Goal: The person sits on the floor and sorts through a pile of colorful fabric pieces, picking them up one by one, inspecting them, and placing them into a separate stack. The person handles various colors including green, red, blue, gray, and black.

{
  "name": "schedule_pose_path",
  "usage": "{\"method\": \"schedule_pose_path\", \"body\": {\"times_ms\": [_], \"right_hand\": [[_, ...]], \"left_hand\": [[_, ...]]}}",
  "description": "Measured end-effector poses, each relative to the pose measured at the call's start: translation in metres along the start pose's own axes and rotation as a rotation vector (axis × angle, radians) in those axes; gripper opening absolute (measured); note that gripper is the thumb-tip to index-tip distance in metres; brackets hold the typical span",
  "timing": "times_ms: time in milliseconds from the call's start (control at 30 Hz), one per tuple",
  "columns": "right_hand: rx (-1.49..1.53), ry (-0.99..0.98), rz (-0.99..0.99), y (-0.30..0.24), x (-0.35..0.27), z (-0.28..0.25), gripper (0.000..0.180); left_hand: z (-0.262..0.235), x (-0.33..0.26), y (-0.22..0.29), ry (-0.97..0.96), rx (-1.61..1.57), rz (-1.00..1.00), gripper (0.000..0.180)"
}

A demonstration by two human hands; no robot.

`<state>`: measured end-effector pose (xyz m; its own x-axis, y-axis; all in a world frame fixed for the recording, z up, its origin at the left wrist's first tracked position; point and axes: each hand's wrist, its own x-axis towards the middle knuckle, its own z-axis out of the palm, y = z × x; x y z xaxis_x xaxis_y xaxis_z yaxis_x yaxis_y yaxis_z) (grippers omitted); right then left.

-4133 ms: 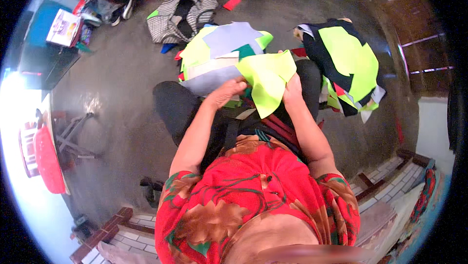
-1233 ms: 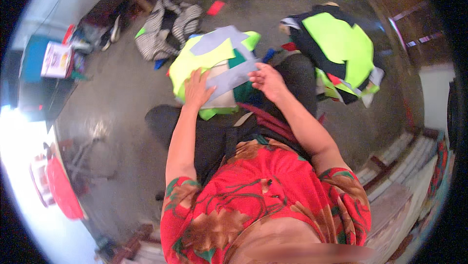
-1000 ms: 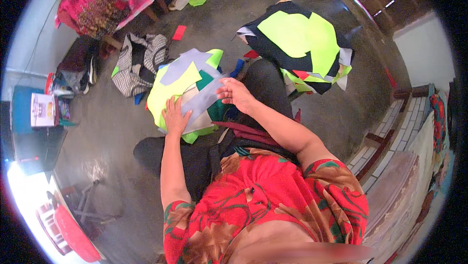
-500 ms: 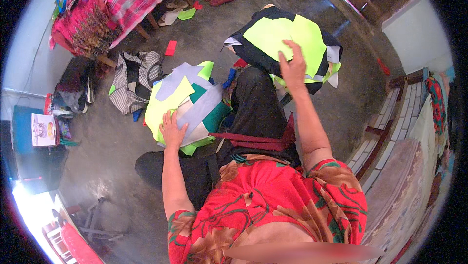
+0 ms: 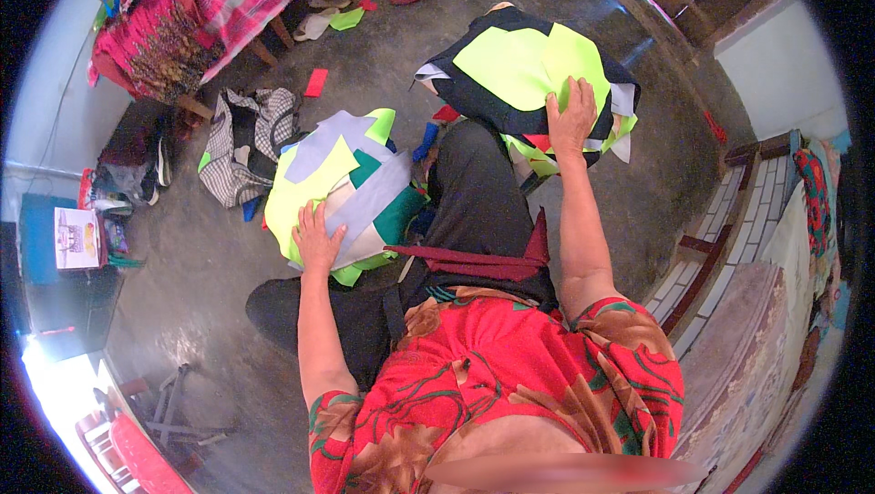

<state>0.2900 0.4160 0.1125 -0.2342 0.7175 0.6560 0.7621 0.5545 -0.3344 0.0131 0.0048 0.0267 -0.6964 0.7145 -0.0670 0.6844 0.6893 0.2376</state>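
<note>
Item, my left hand [image 5: 315, 236]: unclenched, fingers spread, laid on the near-left edge of a low heap of grey, neon-yellow, white and green cloth pieces [image 5: 319, 164]. Item, my right hand [image 5: 572, 118]: fingers bent onto a flat neon-yellow cloth piece [image 5: 574, 55] atop the black-edged right-hand heap [image 5: 483, 104]; whether they pinch it, I cannot tell. That piece's long axis runs away from me, far end pointing toward the top. Item, one pale grey cloth strip [image 5: 372, 191] on the left heap, slanting from near my left hand up to the right. Between heaps: my black-clad knee [image 5: 478, 180] and a small blue scrap [image 5: 425, 142]. Across my lap: a maroon cloth band [image 5: 469, 262]. Beyond the left heap: a black-and-white patterned garment [image 5: 221, 155] and a red rectangular scrap [image 5: 315, 83].
</note>
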Motion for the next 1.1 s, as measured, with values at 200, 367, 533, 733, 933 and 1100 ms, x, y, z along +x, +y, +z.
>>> {"method": "schedule_pose_path", "body": {"times_ms": [200, 367, 533, 733, 933, 1100], "right_hand": [[0.016, -0.030, -0.007, 0.004, 0.003, 0.001, 0.038], [-0.072, -0.096, -0.034, 0.003, 0.004, 0.010, 0.021], [-0.339, -0.228, -0.072, 0.074, 0.004, 0.030, 0.033], [-0.045, -0.083, -0.003, 0.044, 0.061, -0.013, 0.028], [0.314, 0.041, -0.194, -0.064, 0.078, -0.035, 0.041], [1.158, -0.731, 0.065, -0.178, -0.001, -0.015, 0.040]], "left_hand": [[-0.002, 0.006, 0.000, 0.001, 0.022, -0.002, 0.071], [-0.004, -0.001, -0.014, -0.002, -0.083, -0.016, 0.068], [0.002, -0.004, -0.014, 0.074, -0.178, 0.011, 0.067], [-0.037, -0.036, -0.009, 0.424, -0.257, -0.083, 0.056], [-0.038, -0.066, -0.010, 0.439, -0.714, -0.219, 0.044], [-0.033, -0.059, 0.007, 0.280, -0.825, -0.220, 0.053]]}}
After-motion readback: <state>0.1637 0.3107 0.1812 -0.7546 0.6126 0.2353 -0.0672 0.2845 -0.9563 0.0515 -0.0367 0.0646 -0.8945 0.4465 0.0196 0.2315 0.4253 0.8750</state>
